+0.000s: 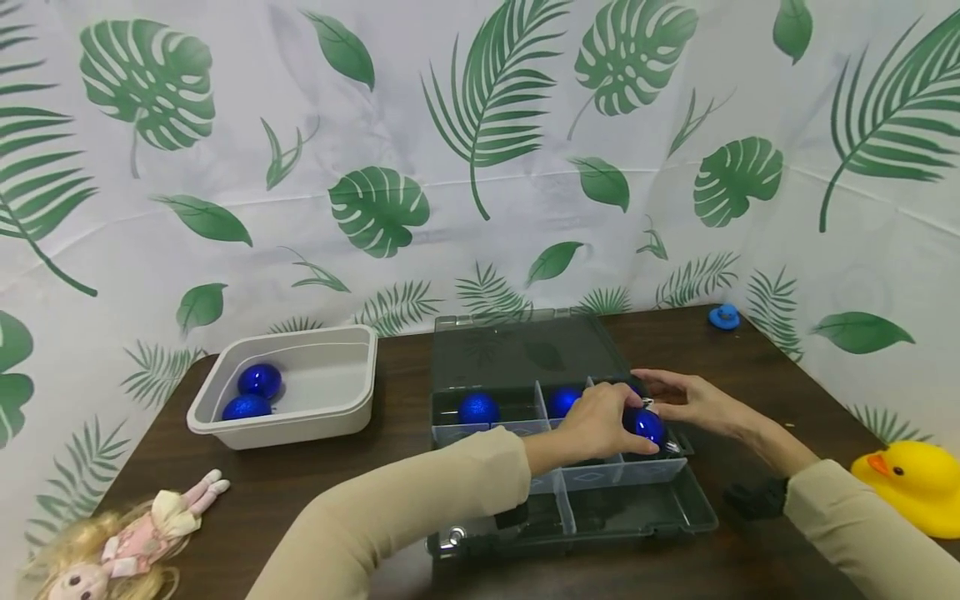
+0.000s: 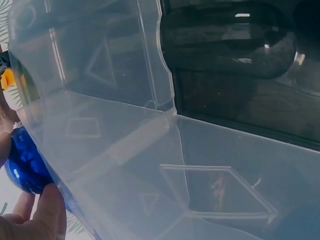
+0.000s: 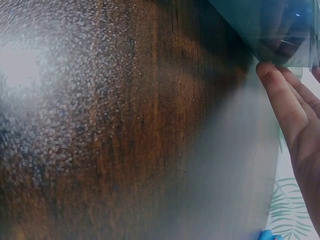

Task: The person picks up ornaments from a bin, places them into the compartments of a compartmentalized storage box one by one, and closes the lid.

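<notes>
My left hand (image 1: 596, 421) holds a shiny blue Christmas bauble (image 1: 648, 427) between thumb and fingers, over the right end of a compartment box. In the left wrist view that bauble (image 2: 27, 160) shows past the clear wall of the divided tray (image 2: 120, 145). My right hand (image 1: 697, 404) is beside the box, its thumb near a bauble's silver cap. Straight fingers (image 3: 285, 95) of it touch the box's outer wall in the right wrist view. Two more blue baubles, one glittery (image 1: 478, 408) and one partly hidden (image 1: 564, 402), sit in back compartments.
The box's dark see-through lid (image 1: 517, 354) lies tilted back. A grey-white tub (image 1: 330, 421) with two blue baubles (image 1: 259, 381) stands on the left. A doll (image 1: 142, 542) lies front left; a yellow duck (image 1: 915, 483) and small blue duck (image 1: 724, 317) are on the right.
</notes>
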A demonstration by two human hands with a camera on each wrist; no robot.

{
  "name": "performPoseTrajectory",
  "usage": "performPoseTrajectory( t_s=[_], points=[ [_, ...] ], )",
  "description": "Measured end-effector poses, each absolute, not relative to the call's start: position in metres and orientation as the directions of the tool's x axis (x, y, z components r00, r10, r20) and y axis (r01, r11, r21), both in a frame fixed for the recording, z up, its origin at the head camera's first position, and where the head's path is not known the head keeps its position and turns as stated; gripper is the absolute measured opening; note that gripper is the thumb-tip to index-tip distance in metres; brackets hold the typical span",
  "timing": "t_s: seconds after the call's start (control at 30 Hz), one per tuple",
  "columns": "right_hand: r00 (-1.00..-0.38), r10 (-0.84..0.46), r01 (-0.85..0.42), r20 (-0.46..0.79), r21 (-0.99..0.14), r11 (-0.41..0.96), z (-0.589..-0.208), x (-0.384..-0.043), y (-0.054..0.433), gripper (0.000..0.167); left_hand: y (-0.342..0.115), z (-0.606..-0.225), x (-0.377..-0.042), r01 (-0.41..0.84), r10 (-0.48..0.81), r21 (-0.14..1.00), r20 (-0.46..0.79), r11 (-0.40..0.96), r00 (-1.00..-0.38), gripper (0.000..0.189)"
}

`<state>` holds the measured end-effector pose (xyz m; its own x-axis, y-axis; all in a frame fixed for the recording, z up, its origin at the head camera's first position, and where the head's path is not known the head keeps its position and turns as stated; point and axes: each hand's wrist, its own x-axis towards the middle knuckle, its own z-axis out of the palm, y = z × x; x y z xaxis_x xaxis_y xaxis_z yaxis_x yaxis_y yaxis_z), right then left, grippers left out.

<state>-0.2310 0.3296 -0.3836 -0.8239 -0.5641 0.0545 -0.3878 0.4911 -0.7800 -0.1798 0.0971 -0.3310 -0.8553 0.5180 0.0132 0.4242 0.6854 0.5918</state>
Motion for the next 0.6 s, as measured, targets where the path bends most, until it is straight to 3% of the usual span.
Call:
performPoseTrajectory(
  t_s=[0.13,0.3,0.47,0.6],
  points=[
    [-0.847,-0.531,-0.371,0.033,-0.753,0.544,-0.382,-0.229,0.327,0.057,0.091,-0.328,-0.18,0.414,0.522,0.605,-0.003,0.68,-0.853,0.054],
    [-0.856,-0.516,-0.37,0.03,-0.732,0.572,-0.384,-0.23,0.322,0.057,0.058,-0.32,-0.186,0.347,0.536,0.747,-0.015,0.567,-0.844,0.05],
    [-0.864,-0.501,-0.386,0.051,-0.704,0.595,-0.384,-0.23,0.324,0.056,-0.01,-0.307,-0.194,0.293,0.511,0.859,0.043,0.42,-0.859,0.043],
    [-0.867,-0.495,-0.385,0.05,-0.696,0.605,-0.382,-0.229,0.324,0.057,-0.087,-0.304,-0.205,0.256,0.364,0.871,0.098,0.418,-0.926,0.041]
  ],
)
